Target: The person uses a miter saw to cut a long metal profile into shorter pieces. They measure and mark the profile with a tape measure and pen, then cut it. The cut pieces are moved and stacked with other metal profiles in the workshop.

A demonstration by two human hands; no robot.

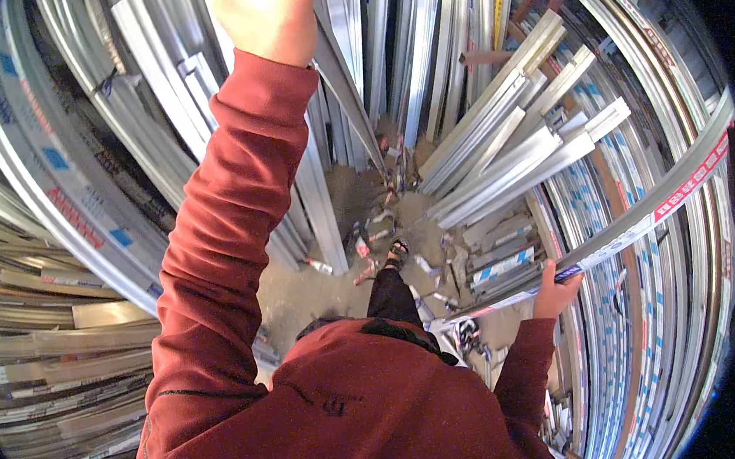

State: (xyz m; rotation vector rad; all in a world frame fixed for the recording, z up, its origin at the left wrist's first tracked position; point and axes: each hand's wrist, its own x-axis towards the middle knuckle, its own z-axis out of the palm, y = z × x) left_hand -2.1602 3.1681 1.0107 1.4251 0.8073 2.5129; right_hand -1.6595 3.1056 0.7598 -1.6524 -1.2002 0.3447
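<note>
My left hand point(275, 23) is raised at the upper edge of the view, its fingers partly cut off. It looks closed round a narrow grey metal profile point(344, 83), which slants down from beside the wrist toward the floor. Low on the right, my right hand point(556, 290) grips a long metal profile point(604, 239) wrapped in printed white, red and blue film. That length runs from near the floor by my legs up to the right rim, its image bent by the lens. Bundles of silver profiles point(502, 165) lean between my two hands.
Tall silver profiles point(409, 60) stand ahead. More lengths point(18, 129) lean at the left, with stacked strips point(54, 344) below them. Film-wrapped profiles point(647, 327) crowd the right side. Scraps and torn wrapping point(377, 233) litter the floor around my sandalled foot point(397, 250).
</note>
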